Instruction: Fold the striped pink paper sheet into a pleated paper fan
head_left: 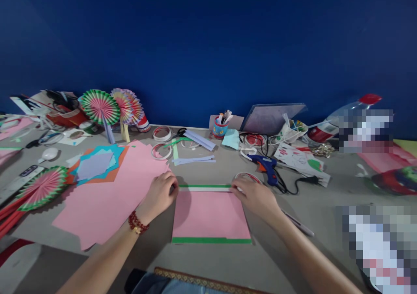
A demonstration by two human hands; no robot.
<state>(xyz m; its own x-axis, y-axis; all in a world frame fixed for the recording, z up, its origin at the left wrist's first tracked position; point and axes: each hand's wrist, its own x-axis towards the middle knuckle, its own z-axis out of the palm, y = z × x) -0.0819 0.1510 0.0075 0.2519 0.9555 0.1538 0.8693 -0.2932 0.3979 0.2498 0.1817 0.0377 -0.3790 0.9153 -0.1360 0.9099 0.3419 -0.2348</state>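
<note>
the left hand (159, 194) and the right hand (256, 194) rested at the two far corners of a pink sheet (210, 216) that lay flat on the grey counter (286, 259), right in front of the person. each hand's fingers were curled down and pinching one end of a white strip (205, 189) that ran along the sheet's far edge, just under a green band (205, 185); a second green band (211, 240) edged the near side. a red bead bracelet (138, 223) sat on the left wrist. a larger stack of pink paper (107, 198) lay just to the left, with blue and orange sheets (94, 166) on its far corner. a blue glue gun (267, 166) lay near the right hand, beyond it, its black cord trailing right. folded paper fans (99, 107) stood at the back left, another fan (42, 187) lay flat at the left edge, and tape rolls (162, 133) sat further back near a small cup of pens (220, 128).
</note>
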